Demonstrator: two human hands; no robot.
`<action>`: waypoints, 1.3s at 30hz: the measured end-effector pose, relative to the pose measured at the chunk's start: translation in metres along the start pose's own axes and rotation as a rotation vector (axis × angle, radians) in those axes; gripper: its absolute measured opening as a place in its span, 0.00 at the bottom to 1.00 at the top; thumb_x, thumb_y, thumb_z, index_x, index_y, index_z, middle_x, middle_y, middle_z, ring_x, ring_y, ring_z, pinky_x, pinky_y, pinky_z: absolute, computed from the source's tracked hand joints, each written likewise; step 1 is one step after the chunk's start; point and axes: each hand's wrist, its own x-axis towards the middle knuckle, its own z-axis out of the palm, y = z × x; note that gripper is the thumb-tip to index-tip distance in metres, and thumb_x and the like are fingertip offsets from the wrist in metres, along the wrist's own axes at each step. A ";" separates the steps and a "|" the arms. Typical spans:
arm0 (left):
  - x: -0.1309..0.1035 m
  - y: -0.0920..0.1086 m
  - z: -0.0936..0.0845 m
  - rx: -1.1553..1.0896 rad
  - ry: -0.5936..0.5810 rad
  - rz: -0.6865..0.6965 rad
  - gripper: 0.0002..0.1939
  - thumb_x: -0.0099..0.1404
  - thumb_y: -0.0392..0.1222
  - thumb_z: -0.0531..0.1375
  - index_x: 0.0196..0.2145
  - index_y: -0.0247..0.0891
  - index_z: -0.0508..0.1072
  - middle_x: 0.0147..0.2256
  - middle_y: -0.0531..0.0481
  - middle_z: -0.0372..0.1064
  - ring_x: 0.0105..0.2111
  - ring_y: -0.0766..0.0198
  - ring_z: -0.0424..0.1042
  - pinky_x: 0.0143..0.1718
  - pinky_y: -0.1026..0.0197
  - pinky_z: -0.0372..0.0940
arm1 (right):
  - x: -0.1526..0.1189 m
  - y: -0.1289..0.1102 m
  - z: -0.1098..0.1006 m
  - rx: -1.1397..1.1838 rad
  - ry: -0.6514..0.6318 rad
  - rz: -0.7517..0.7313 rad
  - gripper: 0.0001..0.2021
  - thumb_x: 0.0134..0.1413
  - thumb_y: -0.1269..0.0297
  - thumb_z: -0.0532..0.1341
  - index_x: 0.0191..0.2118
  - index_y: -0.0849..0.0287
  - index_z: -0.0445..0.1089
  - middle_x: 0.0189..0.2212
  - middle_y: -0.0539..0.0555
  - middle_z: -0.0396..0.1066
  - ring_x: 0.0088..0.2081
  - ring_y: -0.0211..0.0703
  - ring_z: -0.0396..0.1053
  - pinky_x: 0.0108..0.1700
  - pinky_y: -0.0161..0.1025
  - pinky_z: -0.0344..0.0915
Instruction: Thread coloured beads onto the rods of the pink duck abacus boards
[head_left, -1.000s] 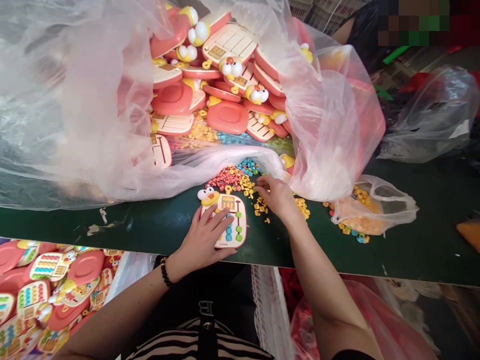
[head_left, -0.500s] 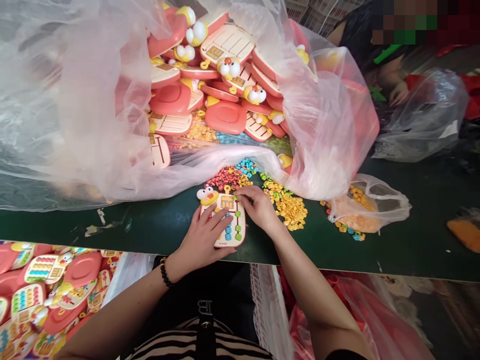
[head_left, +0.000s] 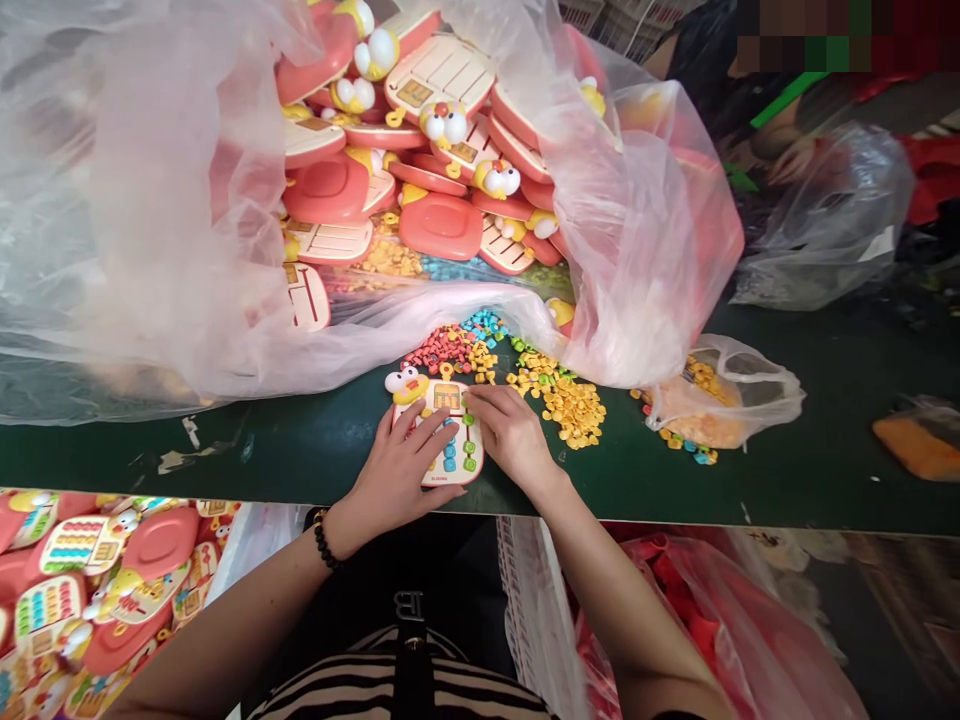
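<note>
Toy board [head_left: 450, 465] lies flat on the dk green table [head_left: 300, 455], near edge, in front of me. Long axis runs roughly near-to-far; lettered end faces me, big-eyed head [head_left: 406, 385] at far L corner. My L hand [head_left: 401, 463] is spread open over its L half, fingers pressing, no grip. My R hand [head_left: 514, 437] is pinched at the top of the green-bead slot; can't tell if a bead's btwn the tips. Just beyond: red, blue & yellow bead piles [head_left: 442, 350]; yellow heap [head_left: 577, 412] to the R. Farther: open plastic bag [head_left: 637, 290] w/ more boards. Rm: crates [head_left: 626, 25] at back, another person's hand [head_left: 795, 160] far R.
</note>
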 end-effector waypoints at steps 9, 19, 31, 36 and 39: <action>0.000 -0.001 0.000 0.005 0.000 0.019 0.31 0.62 0.56 0.59 0.58 0.40 0.64 0.61 0.44 0.59 0.61 0.44 0.53 0.60 0.40 0.48 | -0.061 0.019 -0.030 -0.083 0.506 0.458 0.10 0.60 0.66 0.56 0.41 0.53 0.75 0.36 0.57 0.71 0.36 0.46 0.71 0.38 0.44 0.72; 0.000 0.000 0.000 0.018 0.010 0.027 0.30 0.63 0.57 0.57 0.57 0.39 0.65 0.61 0.43 0.59 0.62 0.44 0.53 0.60 0.40 0.49 | -0.058 0.050 -0.019 -0.270 0.232 0.484 0.12 0.60 0.62 0.55 0.34 0.57 0.76 0.32 0.57 0.70 0.36 0.47 0.67 0.39 0.44 0.67; 0.001 0.001 -0.001 0.024 0.018 0.016 0.29 0.62 0.55 0.59 0.56 0.40 0.66 0.60 0.42 0.60 0.62 0.44 0.53 0.60 0.40 0.49 | -0.028 0.002 -0.021 1.133 0.286 0.838 0.13 0.45 0.54 0.68 0.35 0.54 0.70 0.28 0.49 0.73 0.29 0.36 0.69 0.33 0.35 0.67; 0.000 0.001 0.000 0.021 0.013 0.022 0.30 0.62 0.56 0.59 0.58 0.40 0.65 0.61 0.43 0.60 0.62 0.45 0.53 0.60 0.41 0.49 | -0.016 -0.005 -0.012 1.261 0.222 0.828 0.14 0.42 0.56 0.71 0.36 0.54 0.72 0.28 0.48 0.73 0.27 0.34 0.67 0.31 0.33 0.66; 0.000 0.000 0.001 0.015 0.013 0.019 0.30 0.62 0.57 0.58 0.58 0.40 0.65 0.61 0.43 0.59 0.62 0.45 0.53 0.61 0.41 0.48 | -0.010 -0.006 -0.007 1.185 0.222 0.800 0.13 0.44 0.55 0.69 0.36 0.54 0.72 0.28 0.48 0.74 0.27 0.35 0.67 0.31 0.34 0.66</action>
